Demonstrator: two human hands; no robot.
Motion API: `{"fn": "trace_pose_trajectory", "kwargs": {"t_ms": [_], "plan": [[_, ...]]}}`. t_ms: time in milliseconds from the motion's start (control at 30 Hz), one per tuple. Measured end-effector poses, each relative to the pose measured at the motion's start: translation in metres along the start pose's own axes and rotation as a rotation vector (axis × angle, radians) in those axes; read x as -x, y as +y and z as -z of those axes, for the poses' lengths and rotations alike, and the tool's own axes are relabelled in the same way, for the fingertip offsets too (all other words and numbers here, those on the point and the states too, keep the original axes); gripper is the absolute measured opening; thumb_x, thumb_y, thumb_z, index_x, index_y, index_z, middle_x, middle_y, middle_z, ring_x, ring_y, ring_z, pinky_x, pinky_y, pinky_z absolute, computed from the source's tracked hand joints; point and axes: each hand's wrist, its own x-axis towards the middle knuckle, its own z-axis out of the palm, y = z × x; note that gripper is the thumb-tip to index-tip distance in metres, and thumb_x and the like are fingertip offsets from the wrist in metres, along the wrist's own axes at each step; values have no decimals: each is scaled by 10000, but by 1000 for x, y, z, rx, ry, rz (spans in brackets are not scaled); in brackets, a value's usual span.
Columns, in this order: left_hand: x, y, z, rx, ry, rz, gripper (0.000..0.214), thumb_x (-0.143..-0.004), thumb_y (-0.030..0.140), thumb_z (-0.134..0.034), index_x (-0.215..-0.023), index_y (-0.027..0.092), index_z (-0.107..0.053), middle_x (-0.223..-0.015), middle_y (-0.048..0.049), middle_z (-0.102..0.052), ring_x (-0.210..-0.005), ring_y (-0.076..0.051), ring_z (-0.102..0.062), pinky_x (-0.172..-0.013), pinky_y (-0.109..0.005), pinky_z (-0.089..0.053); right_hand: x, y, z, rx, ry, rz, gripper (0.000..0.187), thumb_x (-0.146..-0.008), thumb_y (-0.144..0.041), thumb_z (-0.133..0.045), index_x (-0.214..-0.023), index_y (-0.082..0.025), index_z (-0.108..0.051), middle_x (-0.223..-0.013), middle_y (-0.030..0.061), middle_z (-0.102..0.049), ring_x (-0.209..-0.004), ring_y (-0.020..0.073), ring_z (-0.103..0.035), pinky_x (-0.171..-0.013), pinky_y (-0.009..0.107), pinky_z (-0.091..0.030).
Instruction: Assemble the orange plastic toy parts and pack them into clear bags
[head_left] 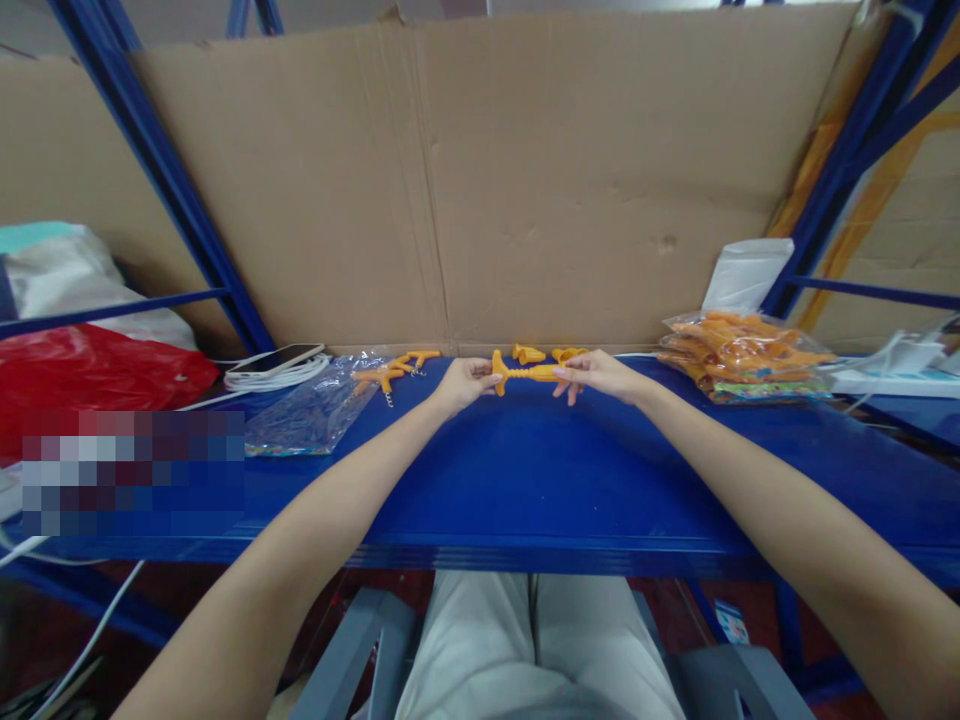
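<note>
Left hand (463, 386): fingers clamped on orange T-handle (498, 373). Right hand (600, 376): fingers clamped on right end of orange sleeve (541, 373). Both pieces in line between left and right fingers, over blue bench (517, 480). Orange cap (529, 353) just beyond, between fingers; orange corkscrews (386, 376) left of left fingers; bagged orange pieces (739, 345) well right of right fingers.

You have diffuse light over the bench (555, 480), dimming below its front edge. Glare flecks the flat clear bag (304, 412) left along the back edge; pixelation blots the front left corner. Wide-angle distortion stretches your forearms (352, 490).
</note>
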Motion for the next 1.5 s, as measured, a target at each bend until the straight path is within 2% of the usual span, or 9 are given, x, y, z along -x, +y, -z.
{"fn": "trace_pose_trajectory", "kwargs": {"t_ms": [233,400,500,633,767,900,1133,1300,1500], "plan": [[0,-1,-1,-8,9,13,142,-679,32,-631,-801,98,-658,-685,-13,-679,-633,-111,-634,-715,-310,-539,-1,4,-3,-23,-7,-47,446,-773,-515,-542,-887,-94,-635,-842,120,-693,-543,90,-599,-499,195,-414],[-1,0,0,-23,24,2,138,-677,82,-663,-813,104,-647,-727,-26,-679,-668,-117,-637,-719,-302,-538,-4,13,1,-8,21,-62,445,-775,-399,-592,-1131,-137,-547,-941,103,-678,-613,104,-624,-506,194,-449],[-2,0,4,-29,43,11,152,-668,108,-682,-814,102,-639,-735,-35,-676,-684,-122,-636,-711,-292,-538,-6,24,7,108,58,-75,505,-762,-322,-619,-1216,-140,-494,-944,94,-675,-675,129,-639,-559,218,-487],[-5,-1,8,-51,77,23,125,-680,110,-673,-795,96,-629,-729,-39,-668,-667,-120,-628,-680,-277,-534,-6,35,15,543,126,-80,413,-752,-243,-614,-1134,-92,-570,-962,122,-669,-809,190,-641,-725,283,-498],[-6,-1,10,-56,100,49,104,-690,116,-667,-782,95,-623,-729,-40,-662,-628,-106,-613,-662,-270,-526,-4,40,19,890,67,-65,300,-778,-227,-563,-1036,-89,-629,-997,131,-663,-890,222,-624,-807,299,-463],[-3,4,9,-32,110,106,29,-754,81,-593,-777,97,-600,-656,-22,-637,-568,-79,-582,-641,-244,-518,-4,41,19,966,25,-62,271,-807,-240,-517,-1005,-109,-647,-1046,114,-653,-949,218,-608,-837,282,-445],[-11,1,3,-75,151,216,94,-804,153,-548,-896,132,-550,-668,-32,-631,-476,-83,-548,-543,-241,-485,-5,40,17,1006,4,-78,271,-819,-240,-487,-1001,-131,-656,-1071,107,-645,-994,219,-591,-866,276,-430],[-35,-2,-14,-256,72,192,102,-716,170,-649,-776,123,-581,-649,-50,-632,-501,-103,-545,-493,-215,-419,-5,39,16,975,9,-78,265,-813,-234,-496,-993,-128,-659,-1070,117,-643,-1001,234,-587,-864,291,-431],[-59,-3,-67,-383,-89,-3,129,-663,26,-613,-768,102,-618,-649,-37,-618,-658,-153,-605,-650,-269,-471,-2,35,20,989,51,-105,262,-826,-183,-446,-974,-151,-660,-1039,90,-659,-946,206,-607,-811,254,-434]]}}
